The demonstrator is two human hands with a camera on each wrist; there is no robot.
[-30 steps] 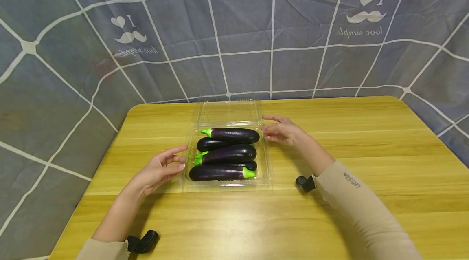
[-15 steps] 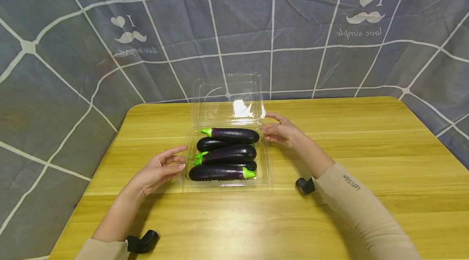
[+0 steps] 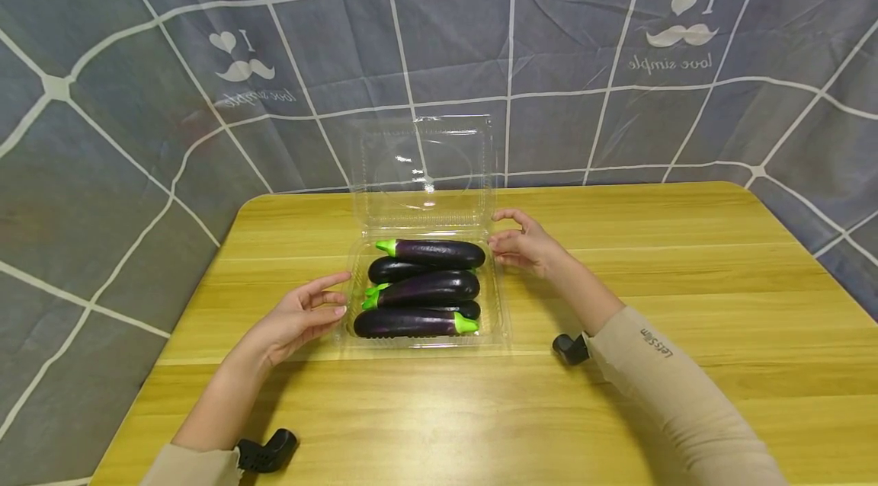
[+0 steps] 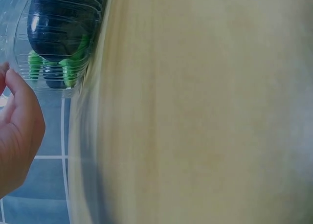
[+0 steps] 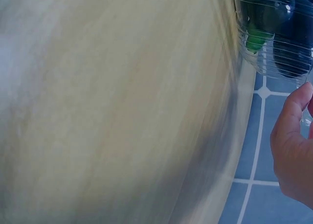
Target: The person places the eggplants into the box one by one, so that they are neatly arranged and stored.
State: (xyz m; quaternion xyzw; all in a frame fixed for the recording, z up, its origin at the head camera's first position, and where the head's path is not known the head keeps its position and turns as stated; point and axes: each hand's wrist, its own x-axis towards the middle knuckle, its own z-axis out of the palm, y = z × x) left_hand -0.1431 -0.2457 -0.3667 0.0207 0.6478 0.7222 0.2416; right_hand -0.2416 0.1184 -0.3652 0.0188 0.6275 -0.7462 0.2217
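Observation:
A clear plastic clamshell box [image 3: 504,311] stands on the table in the head view, its lid [image 3: 446,200] tilted up at the back. Several dark purple eggplants [image 3: 428,288] with green caps lie piled inside it. My left hand [image 3: 295,322] is at the box's left side, thumb and fingers pinching its rim. At the back right corner my right hand [image 3: 524,246] pinches the rim near the hinge, index finger raised beside the lid. In the wrist views, the left hand [image 4: 19,131] and right hand [image 5: 293,141] have their fingertips at the box edge.
The wooden table [image 3: 439,417] has rounded back corners. A grey curtain [image 3: 576,120] with white lines hangs behind it and along both sides. Black wrist cameras [image 3: 269,453] sit at both beige sleeves [image 3: 675,387].
The lid has swung up from a low, leaned-back position and stands more upright. My left hand has stayed put, and the right index finger has shifted slightly. The eggplants have not moved.

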